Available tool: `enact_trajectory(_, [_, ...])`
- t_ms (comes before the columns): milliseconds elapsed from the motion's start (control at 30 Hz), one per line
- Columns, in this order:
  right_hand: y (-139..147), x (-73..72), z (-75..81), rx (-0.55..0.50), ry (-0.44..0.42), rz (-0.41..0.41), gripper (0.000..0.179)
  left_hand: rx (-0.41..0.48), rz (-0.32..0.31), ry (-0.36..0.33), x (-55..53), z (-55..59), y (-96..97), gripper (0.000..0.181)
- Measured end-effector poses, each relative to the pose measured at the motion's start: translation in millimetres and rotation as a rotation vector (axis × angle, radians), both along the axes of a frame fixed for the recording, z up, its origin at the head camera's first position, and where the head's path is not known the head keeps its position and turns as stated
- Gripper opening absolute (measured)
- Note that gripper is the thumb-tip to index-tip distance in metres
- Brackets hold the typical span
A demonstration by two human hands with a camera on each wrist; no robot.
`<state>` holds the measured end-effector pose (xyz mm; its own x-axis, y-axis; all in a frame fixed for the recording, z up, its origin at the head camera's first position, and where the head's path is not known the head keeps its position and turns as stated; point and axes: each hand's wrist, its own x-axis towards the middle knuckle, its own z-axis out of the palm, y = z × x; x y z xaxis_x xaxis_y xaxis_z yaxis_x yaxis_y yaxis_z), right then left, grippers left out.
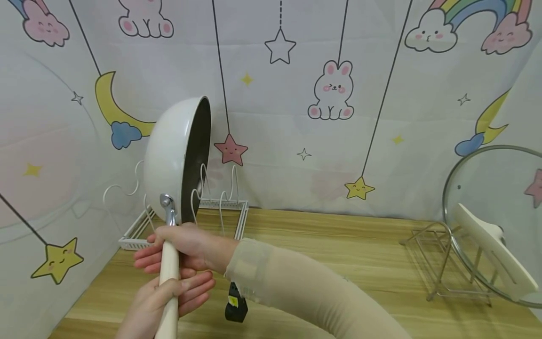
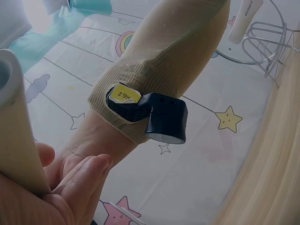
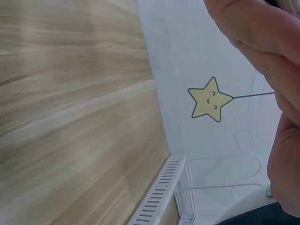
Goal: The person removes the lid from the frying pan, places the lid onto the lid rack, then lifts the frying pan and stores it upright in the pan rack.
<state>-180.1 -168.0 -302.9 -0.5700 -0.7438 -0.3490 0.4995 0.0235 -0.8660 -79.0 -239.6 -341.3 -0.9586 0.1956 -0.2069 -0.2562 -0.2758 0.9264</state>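
A white frying pan [image 1: 166, 146] with a dark inside stands on edge in the head view, its opening turned right. Its cream handle [image 1: 170, 263] points down toward me. My right hand [image 1: 192, 245] grips the handle near its metal joint, thumb across the front and fingers behind. Lower on the handle, my left hand [image 1: 146, 301] holds it between thumb and fingers. The pan is among the wire loops of a white rack [image 1: 243, 221]; whether it rests on the rack I cannot tell. In the left wrist view the handle's hollow end [image 2: 18, 126] rises beside the left fingers.
At the right, a wire stand [image 1: 440, 263] holds a glass lid [image 1: 449, 188] with a cream handle piece [image 1: 495, 254]. Wood-grain tabletop [image 1: 322, 263] lies between the two racks. A printed cloth [image 1: 279, 113] hangs behind and at the sides.
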Motion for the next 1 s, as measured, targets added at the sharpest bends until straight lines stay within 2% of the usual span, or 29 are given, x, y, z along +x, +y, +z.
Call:
enact_trajectory(500, [1.1,-0.8,-4.3,-0.006,-0.025,-0.003,0.023,0.037,-0.028,0.027,-0.8,-6.5,-2.7,0.038])
enact_trajectory(767, [1.6,-0.9,-6.4,-0.006,-0.035,-0.012,0.024,0.090,-0.033,0.070,-1.8,-12.6,-4.9,0.029])
enact_trajectory(1000, [0.2,-0.6,-10.7,-0.006,-0.048,-0.027,0.024,0.064,-0.022,0.056,-2.2,-15.2,-4.5,0.033])
